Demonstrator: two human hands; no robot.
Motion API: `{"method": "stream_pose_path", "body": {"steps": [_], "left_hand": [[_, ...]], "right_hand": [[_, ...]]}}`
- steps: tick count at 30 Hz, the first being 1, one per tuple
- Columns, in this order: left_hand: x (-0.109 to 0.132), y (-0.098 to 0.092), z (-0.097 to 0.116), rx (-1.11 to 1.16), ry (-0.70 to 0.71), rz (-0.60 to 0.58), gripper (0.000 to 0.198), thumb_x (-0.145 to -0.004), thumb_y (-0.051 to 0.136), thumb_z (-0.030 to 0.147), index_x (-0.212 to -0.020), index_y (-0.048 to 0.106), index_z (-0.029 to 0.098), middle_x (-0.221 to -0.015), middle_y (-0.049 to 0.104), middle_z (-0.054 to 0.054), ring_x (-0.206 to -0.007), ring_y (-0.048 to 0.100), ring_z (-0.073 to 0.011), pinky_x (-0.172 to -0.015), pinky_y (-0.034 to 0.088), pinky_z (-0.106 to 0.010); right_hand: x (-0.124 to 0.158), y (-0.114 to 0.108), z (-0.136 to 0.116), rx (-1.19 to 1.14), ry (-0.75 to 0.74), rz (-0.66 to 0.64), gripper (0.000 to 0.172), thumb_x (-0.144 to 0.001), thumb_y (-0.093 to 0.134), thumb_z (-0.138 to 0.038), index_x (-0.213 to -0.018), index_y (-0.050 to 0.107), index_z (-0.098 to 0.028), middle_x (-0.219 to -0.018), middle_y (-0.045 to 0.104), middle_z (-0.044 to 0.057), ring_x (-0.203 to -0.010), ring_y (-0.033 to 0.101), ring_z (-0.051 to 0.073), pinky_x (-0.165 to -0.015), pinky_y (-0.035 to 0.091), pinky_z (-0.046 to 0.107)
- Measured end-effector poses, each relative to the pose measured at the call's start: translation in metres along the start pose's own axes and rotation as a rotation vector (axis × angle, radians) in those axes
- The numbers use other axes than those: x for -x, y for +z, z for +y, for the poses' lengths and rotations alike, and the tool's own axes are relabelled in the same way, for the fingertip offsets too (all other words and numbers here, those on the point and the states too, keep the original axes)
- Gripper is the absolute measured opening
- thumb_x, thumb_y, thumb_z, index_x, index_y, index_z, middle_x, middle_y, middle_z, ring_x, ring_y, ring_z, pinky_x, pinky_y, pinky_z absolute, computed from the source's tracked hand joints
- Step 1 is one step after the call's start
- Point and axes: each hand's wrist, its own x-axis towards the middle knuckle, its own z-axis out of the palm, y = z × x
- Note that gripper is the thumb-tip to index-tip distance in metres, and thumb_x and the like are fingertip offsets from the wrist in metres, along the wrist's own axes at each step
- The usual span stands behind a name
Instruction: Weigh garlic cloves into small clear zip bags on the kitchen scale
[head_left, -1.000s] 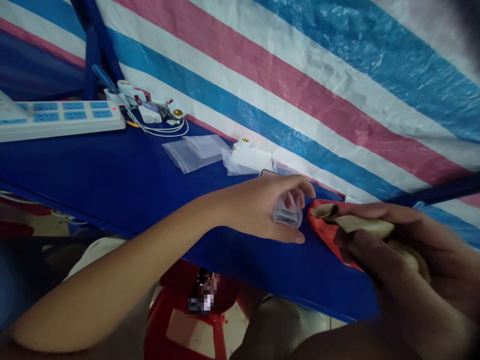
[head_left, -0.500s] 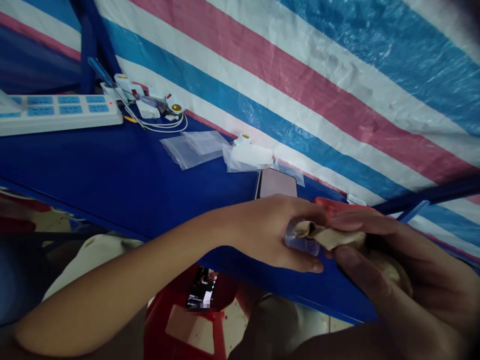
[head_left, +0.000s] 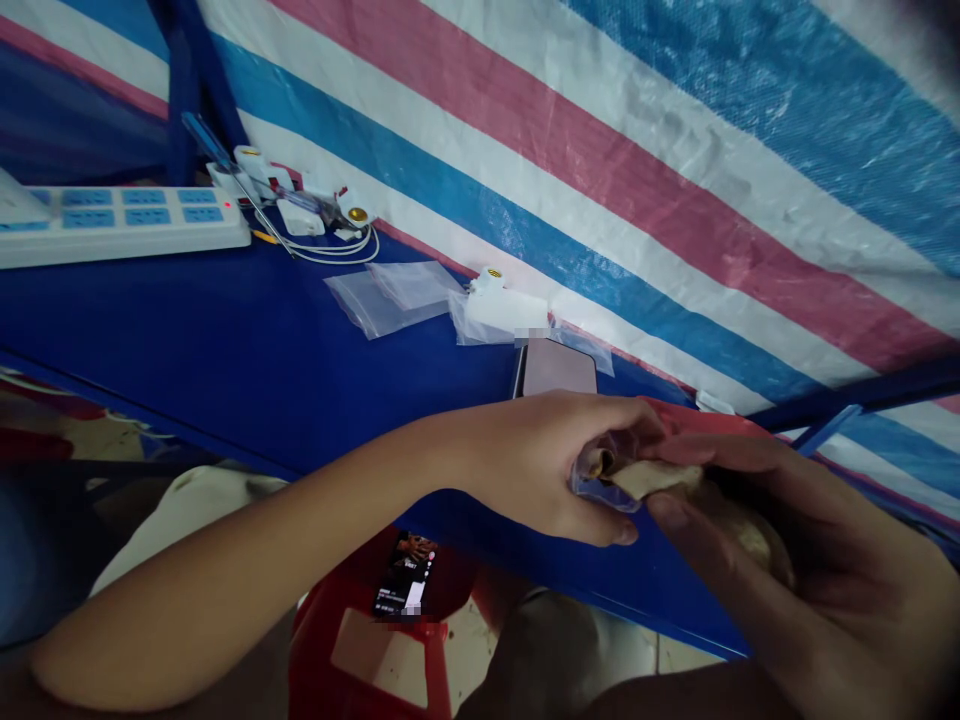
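From the lower left of the frame, holds out the left forearm at an upward slant, ending in the left hand (head_left: 529,465) right of centre, over the blue desk (head_left: 247,340). With wrist nearly straight and back upward, partly hides a phone-like slab (head_left: 559,368) close behind. Curves the left fingers round a clear plastic container (head_left: 598,492) in a light grasp, with the thumb along the lower side. Just right of the left palm, overlaps the container in view with the curled tip of a tan rolled piece (head_left: 641,480); cannot tell whether inside, touching or only in front. From that tip, aligns the piece's long axis nearly level, rightward, away from the left palm and into the right fingers. At lower right, points the right hand (head_left: 847,535) leftward, pinching the piece between thumb below and fingers above. Beyond those fingers, partly covers a red thing (head_left: 697,418).
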Motion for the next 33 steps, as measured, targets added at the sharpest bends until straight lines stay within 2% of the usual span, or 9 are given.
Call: {"method": "stream_pose_path", "body": {"steps": [3,7,11,14,17,20,26,30,33], "left_hand": [[0.001,0.000,0.002,0.000,0.007,-0.012,0.047,-0.079,0.070,0.016,-0.124,0.055,0.021,-0.113,0.067,-0.006,-0.101,0.065,-0.0200,-0.085,0.051,-0.033],[0.002,0.002,0.004,-0.031,0.003,-0.011,0.057,-0.078,0.069,0.015,-0.132,0.050,0.022,-0.107,0.067,-0.005,-0.092,0.065,-0.0178,-0.080,0.051,-0.031],[0.002,0.000,0.002,-0.031,0.020,0.015,0.054,-0.079,0.070,0.016,-0.130,0.052,0.023,-0.117,0.066,-0.007,-0.105,0.065,-0.0211,-0.090,0.050,-0.035],[0.001,-0.003,-0.003,0.055,0.002,0.022,0.054,-0.080,0.070,0.017,-0.131,0.050,0.022,-0.116,0.065,-0.008,-0.109,0.064,-0.0217,-0.093,0.050,-0.037],[-0.002,-0.008,-0.011,0.222,-0.031,0.032,0.053,-0.080,0.072,0.017,-0.128,0.052,0.022,-0.107,0.065,-0.006,-0.104,0.064,-0.0202,-0.092,0.051,-0.038],[-0.005,-0.015,-0.018,0.391,-0.054,0.077,0.054,-0.075,0.075,0.014,-0.125,0.054,0.022,-0.107,0.064,-0.006,-0.102,0.065,-0.0193,-0.095,0.051,-0.040],[-0.003,-0.030,-0.025,0.463,-0.102,0.165,0.053,-0.076,0.078,0.020,-0.125,0.058,0.020,-0.113,0.066,-0.009,-0.109,0.064,-0.0227,-0.100,0.049,-0.042],[-0.002,-0.033,-0.027,0.469,-0.092,0.172,0.049,-0.078,0.077,0.018,-0.123,0.058,0.021,-0.113,0.066,-0.010,-0.109,0.064,-0.0216,-0.097,0.050,-0.041],[-0.002,-0.032,-0.027,0.427,-0.086,0.153,0.045,-0.078,0.076,0.016,-0.120,0.060,0.022,-0.111,0.066,-0.008,-0.107,0.064,-0.0203,-0.098,0.051,-0.041]], "right_hand": [[-0.005,-0.003,-0.003,0.041,-0.070,-0.064,0.026,-0.084,0.076,-0.044,-0.106,0.072,-0.031,-0.094,0.077,-0.001,-0.074,0.074,0.019,-0.054,0.060,0.022],[-0.011,0.000,-0.007,0.074,-0.130,-0.096,0.025,-0.085,0.074,-0.043,-0.107,0.072,-0.031,-0.097,0.078,-0.001,-0.074,0.074,0.019,-0.053,0.059,0.022],[-0.011,0.003,-0.008,0.073,-0.123,-0.090,0.025,-0.087,0.071,-0.043,-0.109,0.071,-0.031,-0.100,0.077,-0.001,-0.072,0.072,0.017,-0.048,0.054,0.019],[-0.009,0.002,-0.009,0.046,-0.045,-0.036,0.022,-0.088,0.072,-0.044,-0.106,0.072,-0.032,-0.095,0.077,-0.002,-0.067,0.069,0.014,-0.048,0.052,0.017],[-0.011,0.005,-0.009,-0.020,0.083,0.099,0.022,-0.088,0.072,-0.048,-0.096,0.073,-0.028,-0.082,0.073,-0.001,-0.061,0.062,0.011,-0.049,0.048,0.017],[-0.017,0.011,-0.006,-0.120,0.180,0.224,0.031,-0.092,0.066,-0.053,-0.085,0.072,-0.023,-0.073,0.068,0.000,-0.060,0.060,0.012,-0.051,0.046,0.020],[-0.033,0.019,0.009,-0.192,0.277,0.040,0.036,-0.082,0.075,-0.056,-0.093,0.068,-0.022,-0.074,0.066,0.001,-0.058,0.055,0.012,-0.047,0.042,0.022],[-0.036,0.023,0.013,-0.315,0.205,0.032,0.037,-0.071,0.087,-0.040,-0.098,0.067,-0.024,-0.092,0.069,0.003,-0.068,0.061,0.015,-0.050,0.047,0.023],[-0.035,0.024,0.013,-0.362,0.189,0.011,0.034,-0.074,0.086,-0.039,-0.098,0.068,-0.024,-0.096,0.071,0.005,-0.073,0.066,0.017,-0.054,0.050,0.024]]}}
